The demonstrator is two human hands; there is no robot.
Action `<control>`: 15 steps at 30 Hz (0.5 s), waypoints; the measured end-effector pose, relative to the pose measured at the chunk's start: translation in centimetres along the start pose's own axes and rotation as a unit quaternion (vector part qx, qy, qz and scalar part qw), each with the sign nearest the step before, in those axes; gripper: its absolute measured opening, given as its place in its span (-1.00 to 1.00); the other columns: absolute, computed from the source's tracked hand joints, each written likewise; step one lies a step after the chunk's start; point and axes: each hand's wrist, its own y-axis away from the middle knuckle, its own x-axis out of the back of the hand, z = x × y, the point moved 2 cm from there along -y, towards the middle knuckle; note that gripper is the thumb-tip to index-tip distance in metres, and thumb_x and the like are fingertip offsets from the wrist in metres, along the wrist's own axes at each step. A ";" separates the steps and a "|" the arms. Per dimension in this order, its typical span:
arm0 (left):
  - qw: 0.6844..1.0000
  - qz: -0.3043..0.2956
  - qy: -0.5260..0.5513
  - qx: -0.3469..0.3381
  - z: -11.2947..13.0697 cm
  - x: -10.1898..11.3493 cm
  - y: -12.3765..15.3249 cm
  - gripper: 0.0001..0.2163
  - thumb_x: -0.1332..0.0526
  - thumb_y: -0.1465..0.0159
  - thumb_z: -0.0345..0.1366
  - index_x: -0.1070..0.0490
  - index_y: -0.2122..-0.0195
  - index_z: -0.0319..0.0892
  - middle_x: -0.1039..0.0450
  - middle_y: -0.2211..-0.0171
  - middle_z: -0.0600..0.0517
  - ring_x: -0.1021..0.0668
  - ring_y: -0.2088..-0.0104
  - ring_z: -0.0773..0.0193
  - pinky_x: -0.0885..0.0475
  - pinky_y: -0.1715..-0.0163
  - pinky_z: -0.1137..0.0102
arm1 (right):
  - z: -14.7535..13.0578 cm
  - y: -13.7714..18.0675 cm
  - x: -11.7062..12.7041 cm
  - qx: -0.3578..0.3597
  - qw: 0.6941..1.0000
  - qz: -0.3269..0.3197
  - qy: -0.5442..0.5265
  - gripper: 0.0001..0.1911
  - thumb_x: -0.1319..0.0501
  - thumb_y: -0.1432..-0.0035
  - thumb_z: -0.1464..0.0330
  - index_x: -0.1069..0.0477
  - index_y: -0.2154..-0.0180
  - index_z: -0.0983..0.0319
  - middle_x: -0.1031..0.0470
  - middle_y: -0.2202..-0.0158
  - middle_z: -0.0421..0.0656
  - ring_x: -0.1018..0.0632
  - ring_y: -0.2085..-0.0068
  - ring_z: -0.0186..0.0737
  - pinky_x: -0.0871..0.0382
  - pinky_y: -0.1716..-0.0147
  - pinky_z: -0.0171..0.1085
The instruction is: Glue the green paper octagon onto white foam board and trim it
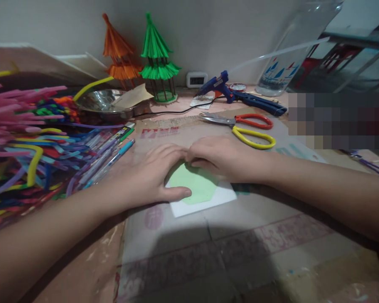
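Observation:
A light green many-sided piece [196,185] lies on a white sheet [189,209], on top of a cardboard sheet [233,269]. My left hand [159,172] rests over the left side of both, thumb stretched across the green piece and fingers reaching past its far edge. At that far edge my right hand [217,155] is closed, its fingertips pinched together beside my left fingers. Whatever the pinch holds, if anything, is hidden. Scissors [233,122] with one red and one yellow handle lie just beyond my right hand.
Pipe cleaners [22,139] and pens [110,162] crowd the left. Behind are a metal bowl [97,103], orange [118,50] and green [159,59] tiered models, a small clock-like display [197,79], a blue glue gun [217,86], blue-handled pliers [260,102] and a clear jug [281,71].

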 end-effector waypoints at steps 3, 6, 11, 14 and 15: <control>1.000 -0.005 0.003 -0.003 0.1 0.1 0.0 -0.47 -0.34 -0.24 0.01 -0.33 -0.15 -0.14 -0.39 -0.15 -0.12 -0.39 -0.20 -0.06 -0.29 -0.23 0.07 | 0.1 0.0 -0.1 0.014 1.000 -0.013 -0.013 -0.87 -0.16 -0.28 0.49 -0.48 0.20 0.23 -0.58 0.27 -0.14 -0.53 0.27 -0.21 -0.30 0.24 -0.26; 1.000 -0.007 0.001 0.002 0.1 0.1 0.0 -0.45 -0.35 -0.23 0.01 -0.33 -0.16 -0.13 -0.40 -0.15 -0.12 -0.39 -0.20 -0.08 -0.30 -0.23 0.06 | 0.2 0.0 0.0 0.004 1.000 0.003 -0.003 -0.86 -0.15 -0.28 0.49 -0.47 0.21 0.22 -0.58 0.26 -0.12 -0.53 0.25 -0.19 -0.30 0.25 -0.25; 1.000 -0.010 -0.002 0.012 0.1 0.1 0.0 -0.44 -0.36 -0.21 0.01 -0.32 -0.17 -0.11 -0.39 -0.18 -0.12 -0.38 -0.23 -0.09 -0.29 -0.26 0.04 | 0.3 0.1 0.0 0.008 0.999 -0.027 -0.030 -0.88 -0.17 -0.29 0.47 -0.48 0.19 0.23 -0.59 0.25 -0.12 -0.54 0.24 -0.20 -0.32 0.24 -0.27; 1.000 -0.011 -0.009 0.018 0.1 0.1 0.0 -0.42 -0.36 -0.21 0.02 -0.31 -0.17 -0.12 -0.38 -0.19 -0.13 -0.38 -0.24 -0.10 -0.30 -0.25 0.05 | 0.3 0.1 0.1 -0.001 1.000 0.000 0.008 -0.86 -0.15 -0.29 0.49 -0.48 0.21 0.24 -0.58 0.26 -0.11 -0.52 0.25 -0.19 -0.30 0.26 -0.26; 1.000 -0.011 -0.010 0.017 0.2 0.1 0.0 -0.41 -0.36 -0.20 0.03 -0.31 -0.17 -0.12 -0.38 -0.19 -0.13 -0.38 -0.24 -0.10 -0.30 -0.25 0.05 | 0.2 0.2 0.1 0.001 1.000 -0.005 0.002 -0.86 -0.15 -0.29 0.49 -0.48 0.21 0.24 -0.58 0.26 -0.11 -0.52 0.26 -0.20 -0.30 0.26 -0.26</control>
